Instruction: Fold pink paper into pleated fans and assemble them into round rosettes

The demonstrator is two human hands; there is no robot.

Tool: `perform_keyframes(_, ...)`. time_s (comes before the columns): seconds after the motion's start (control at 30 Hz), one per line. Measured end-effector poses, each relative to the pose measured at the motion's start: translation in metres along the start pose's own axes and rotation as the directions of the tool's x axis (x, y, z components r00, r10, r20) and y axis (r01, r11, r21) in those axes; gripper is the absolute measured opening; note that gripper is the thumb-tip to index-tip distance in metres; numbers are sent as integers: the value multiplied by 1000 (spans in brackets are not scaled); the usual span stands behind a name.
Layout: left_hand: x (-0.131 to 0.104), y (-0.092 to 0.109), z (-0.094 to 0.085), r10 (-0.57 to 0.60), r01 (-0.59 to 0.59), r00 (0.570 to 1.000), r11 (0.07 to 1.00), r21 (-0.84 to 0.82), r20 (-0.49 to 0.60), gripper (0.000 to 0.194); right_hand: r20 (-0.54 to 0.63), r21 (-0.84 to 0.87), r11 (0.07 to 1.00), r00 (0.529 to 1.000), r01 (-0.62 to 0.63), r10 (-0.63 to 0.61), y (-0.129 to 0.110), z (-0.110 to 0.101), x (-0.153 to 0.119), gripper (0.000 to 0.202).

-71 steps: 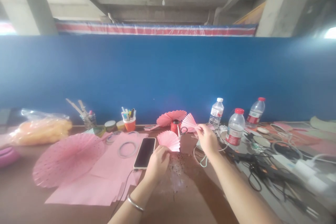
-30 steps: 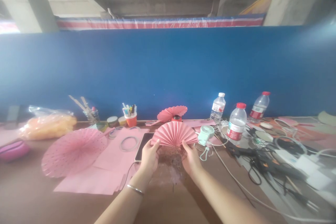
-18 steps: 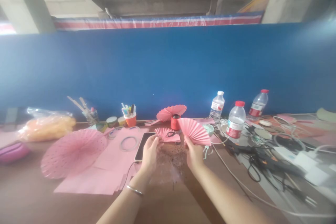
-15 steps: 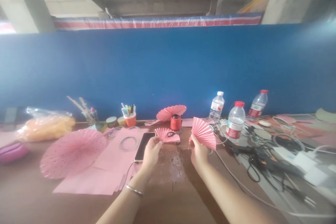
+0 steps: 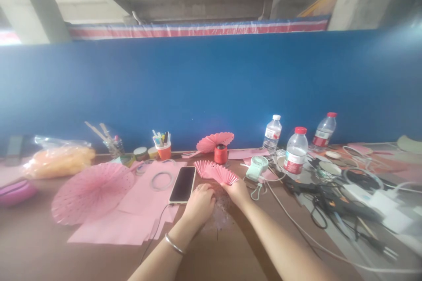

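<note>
Pink paper, sharply creased, is what the right hand (image 5: 238, 193) pinches: its thumb and fingers close on the lower edge of the held pleated piece (image 5: 227, 175), at twelve to one o'clock if the gap between the hands is the centre of the dial. At eleven o'clock the neighbouring pleated piece (image 5: 202, 168) meets or overlaps it; whether the two are joined I cannot tell. The left hand (image 5: 201, 202) rests low at eight to nine o'clock, fingers curled and close together, just beside the phone (image 5: 182, 185); what lies under its fingertips is hidden, so I cannot tell if it pinches anything. The work looks well past folding for these two: their creases are in and the pleats spread. Done too, by the look of them, are the perforated disc (image 5: 94, 193), open to what seems a full round well out at nine o'clock, and the scalloped fan (image 5: 214, 141) at twelve, behind the red spool (image 5: 220, 154). Flat pink sheets (image 5: 138, 202) at nine o'clock, partly under the disc, show no pleats, so that stock remains unfolded. The held pieces make no closed round yet, unlike the disc. At two o'clock stand a mint handheld fan (image 5: 258, 167) and, beyond it, a red-capped bottle (image 5: 296, 151).
</note>
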State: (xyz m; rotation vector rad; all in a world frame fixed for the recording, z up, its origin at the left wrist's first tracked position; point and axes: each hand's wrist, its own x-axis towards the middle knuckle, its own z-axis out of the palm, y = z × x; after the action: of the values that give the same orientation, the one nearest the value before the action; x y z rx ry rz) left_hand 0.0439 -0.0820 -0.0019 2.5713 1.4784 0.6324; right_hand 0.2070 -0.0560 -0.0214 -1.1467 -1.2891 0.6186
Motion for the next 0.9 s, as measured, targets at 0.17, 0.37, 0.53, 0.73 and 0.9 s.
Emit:
perform_keyframes(0.17, -1, 8, -2, 19, -20, 1000, 999, -32, -20, 20, 134, -21, 995, 987, 97, -93, -11, 0, 0, 26)
perform_keyframes(0.37, -2, 14, -7, 52, -56, 998, 989, -141, -31, 22, 138, -34, 996, 987, 82, -76, -12, 2, -1, 14)
perform_keyframes(0.53, 0, 6, -4, -105, 47, 990, 880, -473, -97, 18, 11, -8, 998, 998, 59, -59, -12, 0, 5, 11)
perform_keyframes(0.73, 6, -3, 4, -348, 235, 937, 563, -793, 30, 22, -97, 123, 992, 995, 11, 1, -19, -25, 18, 16)
perform_keyframes(0.9, 7, 4, -4, -361, 370, 856, -74, -926, 370, 48, -109, 301, 954, 993, -13, 48, -21, -38, 23, 17)
